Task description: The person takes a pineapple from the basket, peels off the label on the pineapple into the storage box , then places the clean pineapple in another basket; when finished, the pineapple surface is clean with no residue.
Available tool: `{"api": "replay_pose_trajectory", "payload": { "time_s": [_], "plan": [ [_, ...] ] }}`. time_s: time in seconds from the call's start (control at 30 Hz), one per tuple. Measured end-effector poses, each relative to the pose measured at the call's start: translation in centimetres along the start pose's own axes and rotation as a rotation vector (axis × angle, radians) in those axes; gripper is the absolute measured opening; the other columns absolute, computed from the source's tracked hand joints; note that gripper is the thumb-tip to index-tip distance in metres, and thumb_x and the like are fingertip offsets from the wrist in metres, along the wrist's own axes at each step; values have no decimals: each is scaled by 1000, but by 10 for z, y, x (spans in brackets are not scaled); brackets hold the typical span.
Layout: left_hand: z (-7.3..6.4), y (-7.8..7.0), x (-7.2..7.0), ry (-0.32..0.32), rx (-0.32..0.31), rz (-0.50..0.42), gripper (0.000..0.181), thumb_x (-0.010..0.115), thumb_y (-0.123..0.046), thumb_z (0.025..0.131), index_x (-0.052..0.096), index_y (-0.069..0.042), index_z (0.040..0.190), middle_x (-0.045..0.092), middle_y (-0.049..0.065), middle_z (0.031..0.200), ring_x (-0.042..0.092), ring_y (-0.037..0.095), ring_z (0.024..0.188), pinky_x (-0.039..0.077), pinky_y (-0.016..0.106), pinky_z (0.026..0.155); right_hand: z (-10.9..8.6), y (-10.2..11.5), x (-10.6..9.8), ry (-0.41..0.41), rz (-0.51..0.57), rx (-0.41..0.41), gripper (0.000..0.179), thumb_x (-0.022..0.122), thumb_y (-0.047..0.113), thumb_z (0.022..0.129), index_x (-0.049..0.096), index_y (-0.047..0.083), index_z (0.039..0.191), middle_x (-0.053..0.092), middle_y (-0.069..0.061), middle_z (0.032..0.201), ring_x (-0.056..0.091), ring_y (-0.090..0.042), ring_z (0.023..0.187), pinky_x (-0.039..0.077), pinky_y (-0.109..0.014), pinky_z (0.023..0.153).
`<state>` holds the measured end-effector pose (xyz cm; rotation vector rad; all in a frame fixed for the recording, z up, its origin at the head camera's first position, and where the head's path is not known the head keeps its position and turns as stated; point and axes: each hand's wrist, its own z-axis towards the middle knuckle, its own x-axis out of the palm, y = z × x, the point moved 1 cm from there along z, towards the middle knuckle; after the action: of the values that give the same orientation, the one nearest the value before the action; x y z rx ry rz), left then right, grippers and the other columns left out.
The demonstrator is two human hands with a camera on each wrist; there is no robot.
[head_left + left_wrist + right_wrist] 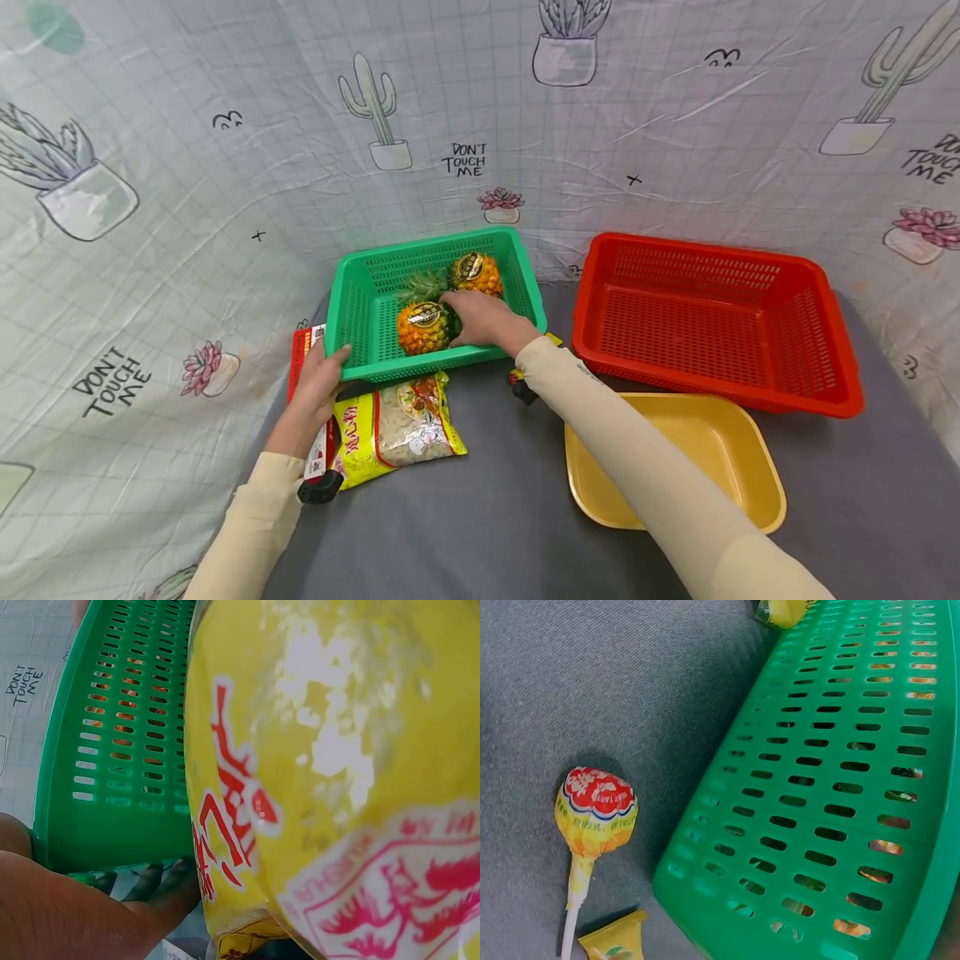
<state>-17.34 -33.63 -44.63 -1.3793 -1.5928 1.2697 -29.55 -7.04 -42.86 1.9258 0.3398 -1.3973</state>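
I am reaching my right hand [483, 321] into the green basket [360, 287] and curling my fingers over the nearer pineapple [425, 327], which is lying on its side toward the basket's front wall; I am gripping it from the leafy end, since that is the side facing my palm. The second pineapple [477, 272] is lying just behind it, near the back right corner of the basket. My left hand [318, 387] is clamping the basket's front left corner, thumb over the rim and fingers under it, so that the basket is not sliding while I am pulling at the fruit.

The yellow snack bag [401, 425] is lying flat on the grey table [465, 517], its top edge tucked just under the basket's front wall; a red packet [300, 354] is peeking out beside my left wrist. A lollipop [595, 806] is resting on the table just beside the basket's front right corner. The empty red basket [847, 367] is standing toward the table's right edge, with the yellow tray [761, 467] in front of it, touching its near wall. A cactus-print sheet [187, 167] is hanging behind and around the table.
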Motion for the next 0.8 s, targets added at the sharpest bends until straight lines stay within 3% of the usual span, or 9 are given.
{"api": "replay_pose_trajectory", "payload": {
  "time_s": [0.23, 0.53, 0.8],
  "plan": [
    [-1, 2, -1, 4, 3, 25, 65, 39, -21, 116, 5, -12, 171, 22, 23, 168, 38, 42, 144, 40, 53, 115, -3, 0, -1, -3, 51, -6, 84, 87, 35, 91, 42, 17, 160, 65, -9, 139, 68, -25, 108, 57, -41, 86],
    [-1, 2, 0, 9, 23, 65, 63, 39, -22, 116, 9, -7, 170, 27, 25, 166, 40, 41, 142, 40, 52, 114, -4, 0, -1, 23, 36, 4, 87, 85, 38, 92, 39, 19, 164, 53, -7, 156, 57, -27, 132, 54, -44, 97],
    [0, 1, -1, 25, 36, 79, 65, 38, -22, 116, 4, -9, 171, 23, 24, 168, 38, 42, 144, 39, 54, 115, -3, -3, 0, -34, 40, -36, 85, 87, 37, 91, 44, 18, 161, 65, -7, 139, 67, -22, 106, 57, -41, 87]
  ]
}}
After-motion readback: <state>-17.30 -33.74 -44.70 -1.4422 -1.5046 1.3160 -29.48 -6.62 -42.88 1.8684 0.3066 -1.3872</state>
